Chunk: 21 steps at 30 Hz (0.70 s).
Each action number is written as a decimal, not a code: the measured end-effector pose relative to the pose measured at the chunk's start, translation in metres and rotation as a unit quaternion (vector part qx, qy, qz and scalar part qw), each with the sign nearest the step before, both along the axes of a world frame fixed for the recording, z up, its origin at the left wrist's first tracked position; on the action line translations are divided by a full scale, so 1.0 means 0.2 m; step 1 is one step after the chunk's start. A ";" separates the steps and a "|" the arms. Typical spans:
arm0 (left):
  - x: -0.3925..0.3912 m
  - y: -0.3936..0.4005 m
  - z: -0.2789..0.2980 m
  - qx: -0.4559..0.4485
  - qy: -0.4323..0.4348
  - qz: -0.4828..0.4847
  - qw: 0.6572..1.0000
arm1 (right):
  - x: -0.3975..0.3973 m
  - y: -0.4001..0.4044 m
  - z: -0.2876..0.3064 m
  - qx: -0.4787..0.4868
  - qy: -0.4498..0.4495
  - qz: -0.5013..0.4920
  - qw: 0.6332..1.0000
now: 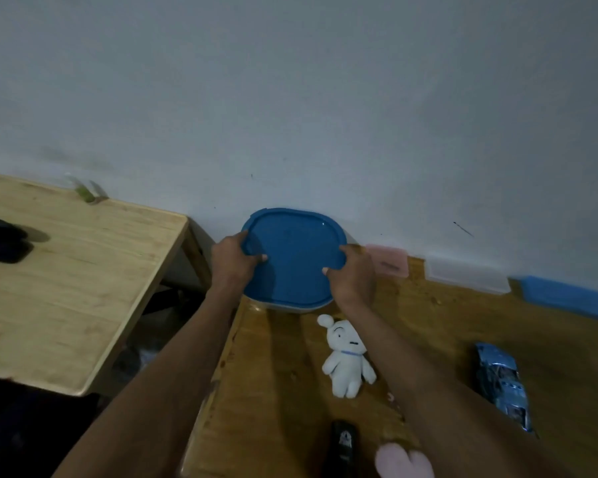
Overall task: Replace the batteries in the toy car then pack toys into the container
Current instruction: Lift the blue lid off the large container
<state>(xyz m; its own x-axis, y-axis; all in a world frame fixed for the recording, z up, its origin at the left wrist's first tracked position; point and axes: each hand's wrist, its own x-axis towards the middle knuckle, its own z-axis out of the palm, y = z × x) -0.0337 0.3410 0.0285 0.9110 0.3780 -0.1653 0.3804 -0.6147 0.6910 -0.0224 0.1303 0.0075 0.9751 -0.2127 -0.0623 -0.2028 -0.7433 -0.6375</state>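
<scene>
A round container with a blue lid [296, 250] stands at the far left corner of the brown table [290, 367], against the wall. My left hand [230, 262] grips the lid's left edge and my right hand [354, 274] grips its right edge, thumbs on top. A white plush dog [347, 357] lies just in front of the container. The blue toy car [503, 384] sits to the right. A pink plush [403, 462] and a black object [342, 446] lie at the near edge.
A pink box [389, 260], a clear box [466, 276] and a blue lid or box [567, 296] line the wall to the right. A lighter wooden table [76, 270] stands to the left across a gap, with a dark object [2, 241] on it.
</scene>
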 end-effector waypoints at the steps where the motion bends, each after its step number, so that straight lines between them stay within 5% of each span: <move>1: 0.00 0.00 0.00 0.010 0.001 -0.003 1.000 | 0.00 0.01 0.00 0.012 -0.002 -0.007 1.000; 8: -0.01 0.00 -0.02 0.095 -0.002 -0.025 0.995 | 0.02 0.03 0.06 0.073 0.026 -0.011 0.997; 21: -0.35 0.02 0.12 0.040 -0.093 -0.015 0.995 | -0.27 0.10 0.25 0.052 -0.016 0.017 0.998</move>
<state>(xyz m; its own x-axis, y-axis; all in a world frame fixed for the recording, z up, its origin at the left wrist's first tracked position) -0.1044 0.3450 0.0526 0.9344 0.3544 0.0366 0.2308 -0.6803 0.6956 -0.0768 0.1503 0.0576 0.9836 -0.1726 -0.0514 -0.1566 -0.6783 -0.7179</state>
